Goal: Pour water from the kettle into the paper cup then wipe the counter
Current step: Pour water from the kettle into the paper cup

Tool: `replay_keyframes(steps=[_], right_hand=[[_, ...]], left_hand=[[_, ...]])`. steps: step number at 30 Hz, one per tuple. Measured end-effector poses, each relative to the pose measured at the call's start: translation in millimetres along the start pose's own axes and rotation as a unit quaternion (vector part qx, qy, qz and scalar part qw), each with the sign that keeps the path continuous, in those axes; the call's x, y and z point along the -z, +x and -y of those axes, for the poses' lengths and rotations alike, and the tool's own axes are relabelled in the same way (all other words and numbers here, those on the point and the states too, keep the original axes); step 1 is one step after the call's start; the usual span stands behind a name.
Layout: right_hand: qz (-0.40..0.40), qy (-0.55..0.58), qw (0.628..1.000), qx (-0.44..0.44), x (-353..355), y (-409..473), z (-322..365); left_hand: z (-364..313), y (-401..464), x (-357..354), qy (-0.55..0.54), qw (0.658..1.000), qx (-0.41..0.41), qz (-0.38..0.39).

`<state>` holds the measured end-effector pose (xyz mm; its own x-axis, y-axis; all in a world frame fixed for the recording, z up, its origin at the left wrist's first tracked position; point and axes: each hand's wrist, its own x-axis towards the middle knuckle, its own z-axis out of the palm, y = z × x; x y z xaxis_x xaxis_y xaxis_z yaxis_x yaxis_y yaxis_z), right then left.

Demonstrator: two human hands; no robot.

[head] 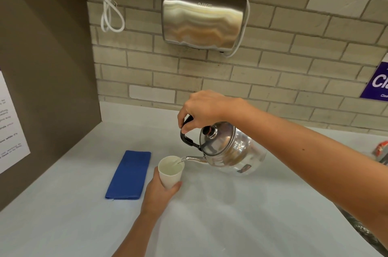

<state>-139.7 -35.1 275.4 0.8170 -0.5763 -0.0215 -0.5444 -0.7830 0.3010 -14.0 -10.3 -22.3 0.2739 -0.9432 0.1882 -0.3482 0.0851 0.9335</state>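
Note:
A shiny steel kettle (231, 150) hangs tilted to the left above the white counter (220, 214). My right hand (204, 108) grips its black handle from above. The spout tip sits over the rim of a white paper cup (170, 170), and a thin stream of water runs into it. My left hand (160, 190) holds the cup from below and behind, slightly tilted, just above the counter. A folded blue cloth (129, 175) lies flat on the counter to the left of the cup.
A steel hand dryer (202, 17) with a looped white cord is fixed on the tiled wall behind. A brown side panel with a paper notice (10, 122) bounds the left. A purple sign (378, 82) and a sink edge (365, 233) are at the right.

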Motion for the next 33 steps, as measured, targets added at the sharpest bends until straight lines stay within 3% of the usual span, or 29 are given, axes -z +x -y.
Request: replay_keyframes(steps=[14,20,25,33], right_hand=[[-0.07,0.151,0.985,-0.052,-23,-18,-27],[-0.136,0.237,0.955,-0.119,-51,-30,-60],[-0.196,0.328,0.907,-0.177,-87,-12,-76],[-0.273,0.377,0.864,-0.194,-130,33,-82]], left_hand=[[-5,-3,2,-0.022,1.0,-0.002,0.008],[-5,-8,5,-0.005,1.0,0.009,0.015],[-5,-7,5,0.007,1.0,0.013,0.011],[1,-6,5,0.004,1.0,0.012,0.014]])
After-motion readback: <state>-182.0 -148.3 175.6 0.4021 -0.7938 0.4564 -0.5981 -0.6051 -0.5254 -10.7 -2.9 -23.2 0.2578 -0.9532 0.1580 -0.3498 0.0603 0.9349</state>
